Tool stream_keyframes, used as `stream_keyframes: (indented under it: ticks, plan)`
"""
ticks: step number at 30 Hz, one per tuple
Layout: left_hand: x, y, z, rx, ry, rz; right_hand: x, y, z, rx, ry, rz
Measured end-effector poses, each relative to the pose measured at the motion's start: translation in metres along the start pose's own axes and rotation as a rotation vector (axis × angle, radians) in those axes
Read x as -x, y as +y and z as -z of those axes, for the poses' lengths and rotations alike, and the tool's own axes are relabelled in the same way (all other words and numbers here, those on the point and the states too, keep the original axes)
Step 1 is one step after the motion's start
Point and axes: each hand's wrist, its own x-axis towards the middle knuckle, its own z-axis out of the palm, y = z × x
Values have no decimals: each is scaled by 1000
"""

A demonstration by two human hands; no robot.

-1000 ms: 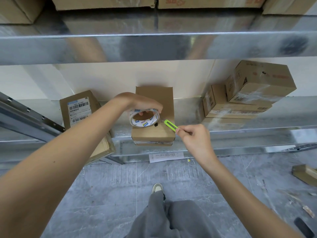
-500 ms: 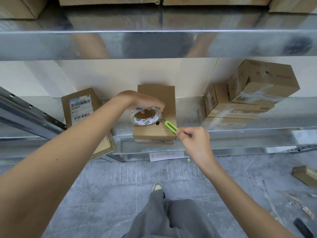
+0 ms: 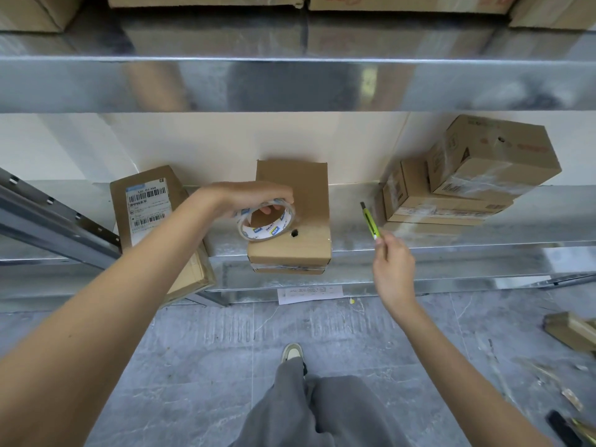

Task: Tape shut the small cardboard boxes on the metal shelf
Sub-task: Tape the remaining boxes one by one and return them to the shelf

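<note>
1. Nearest to us, a grey trouser leg [image 3: 322, 411] and one shoe [image 3: 292, 351] stand on the tiled floor [image 3: 193, 350]; cardboard scraps [image 3: 571, 333] lie on it at the right edge.

2. The right hand [image 3: 394, 269] is raised in front of the shelf lip, fingers curled and pinching the lower end of a green utility knife [image 3: 370, 221]. The knife points up and away, well clear of the middle box. We cannot tell whether its blade is extended.

3. The left hand [image 3: 248, 198] reaches over the middle box [image 3: 295, 233], fingers hooked through the core of the tape roll [image 3: 266, 222] and gripping it. The roll rests on or just above the box top; contact is not clear.

4. The middle box sits at the front edge of the metal shelf [image 3: 419, 240], slightly overhanging. Clear tape shows across its front face, and we see no strand running from the roll to the box, so we judge the strip already cut and this box at the end of its sealing step.

5. Next, in our judgement: press the loose tape end flat, then carry roll and knife to another box. The labelled box [image 3: 151, 217] on the left leans off the shelf edge and would need steadying first.

6. Farthest right, two stacked boxes [image 3: 467, 182] already carry clear tape. More boxes stand on the upper shelf [image 3: 290, 82].
</note>
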Motion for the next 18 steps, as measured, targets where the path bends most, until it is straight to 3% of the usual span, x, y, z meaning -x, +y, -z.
stream_keyframes:
  ticks: [5,11,13,15,18]
  plan:
    - [6,-20,2,293,61,-54,-24,37,-40,402,-86,111]
    - [11,-14,-3,291,93,-45,-29,43,-55,593,-79,152]
    - [11,-14,-5,293,102,-45,-26,31,-49,519,-53,181]
    - [11,-16,-5,303,121,-39,-14,9,-40,295,-30,254]
    - [10,-18,-5,304,144,-47,13,-28,-35,206,-178,371]
